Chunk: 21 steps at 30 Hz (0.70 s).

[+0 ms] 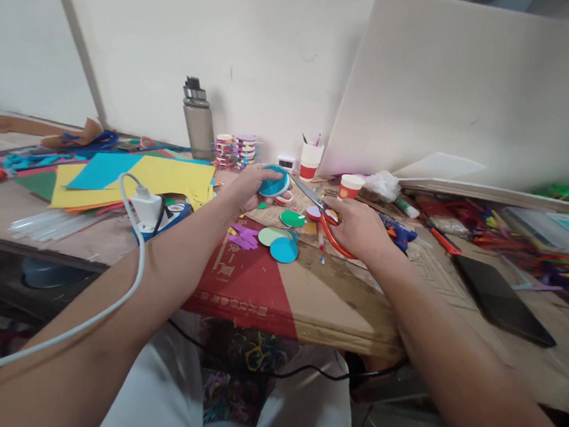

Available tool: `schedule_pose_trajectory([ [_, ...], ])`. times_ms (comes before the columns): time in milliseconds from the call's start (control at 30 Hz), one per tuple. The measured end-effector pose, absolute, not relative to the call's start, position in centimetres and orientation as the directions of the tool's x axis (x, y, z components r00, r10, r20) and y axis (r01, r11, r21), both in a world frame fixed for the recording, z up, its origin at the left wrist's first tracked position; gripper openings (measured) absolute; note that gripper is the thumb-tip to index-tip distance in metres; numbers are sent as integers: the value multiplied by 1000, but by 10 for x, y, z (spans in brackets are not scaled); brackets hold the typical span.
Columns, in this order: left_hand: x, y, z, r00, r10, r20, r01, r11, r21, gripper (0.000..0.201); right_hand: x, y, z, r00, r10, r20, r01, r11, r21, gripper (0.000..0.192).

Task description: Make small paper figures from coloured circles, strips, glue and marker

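My left hand (pixel 251 185) grips a round piece with a blue face and a pale rim (pixel 275 182), raised over the table. Whether it is paper alone or part of a cup, I cannot make out. My right hand (pixel 355 228) is wrapped round the orange handles of a pair of scissors (pixel 308 193). Their blades point up and left toward the blue piece, and a small gap seems to lie between. Below, on the cardboard, lie a blue paper circle (pixel 284 249), a pale green circle (pixel 271 236), a dark green circle (pixel 293 218) and purple paper scraps (pixel 244 237).
Behind stand a water bottle (pixel 199 123), stacked paper-strip towers (pixel 244 151) and paper cups (pixel 311 161). Coloured sheets (pixel 168 180) and a white charger (pixel 146 207) lie left; its cable crosses my left forearm. A dark phone (pixel 501 299) and a cutter knife (pixel 444 241) lie right.
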State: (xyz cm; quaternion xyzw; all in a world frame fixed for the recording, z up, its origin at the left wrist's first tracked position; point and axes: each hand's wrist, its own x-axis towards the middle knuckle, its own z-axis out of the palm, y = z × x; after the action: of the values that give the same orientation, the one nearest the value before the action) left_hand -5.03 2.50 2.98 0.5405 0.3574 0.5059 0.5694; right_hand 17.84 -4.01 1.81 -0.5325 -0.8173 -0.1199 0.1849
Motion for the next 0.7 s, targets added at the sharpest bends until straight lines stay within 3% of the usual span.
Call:
schedule_pose_trajectory([
  [267,-53,28,29,214,965,151,-172,-115,978,30,184,-34,12,-383,808,448,921,373,114,44],
  [700,-51,27,27,229,967,112,-135,-83,987,30,179,-41,18,-324,849,417,945,311,100,42],
])
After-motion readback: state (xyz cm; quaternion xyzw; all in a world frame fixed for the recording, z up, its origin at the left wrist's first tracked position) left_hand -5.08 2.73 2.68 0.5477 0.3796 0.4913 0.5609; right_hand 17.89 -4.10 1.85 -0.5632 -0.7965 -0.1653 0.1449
